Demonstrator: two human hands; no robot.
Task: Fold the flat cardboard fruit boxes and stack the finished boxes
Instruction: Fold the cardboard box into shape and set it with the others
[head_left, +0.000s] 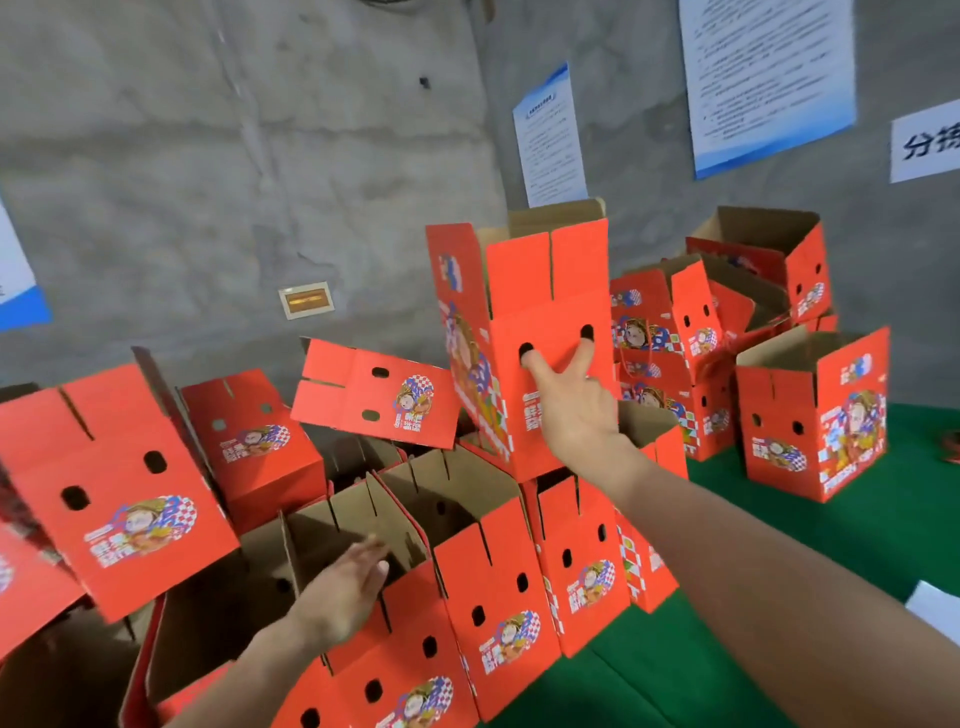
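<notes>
We have a folded red box (545, 332) up at the top of the heap, standing on end with its flaps open above. Our right hand (576, 410) holds it by two fingers (584, 353) hooked into the round holes in its side, the other fingers curled. Our left hand (343, 592) is open and flat, resting on the rim of an open box (467, 587) lower in the pile and gripping nothing. Around these, more red boxes crowd close: a tilted one (114, 493) at the left, one lying on its side (374, 395) just beside the held box, and a jumble (675, 353) behind it to the right. A single box (815, 415) stands apart on the green table (779, 545). Behind everything is a grey wall (208, 156) with paper notices (769, 78).
</notes>
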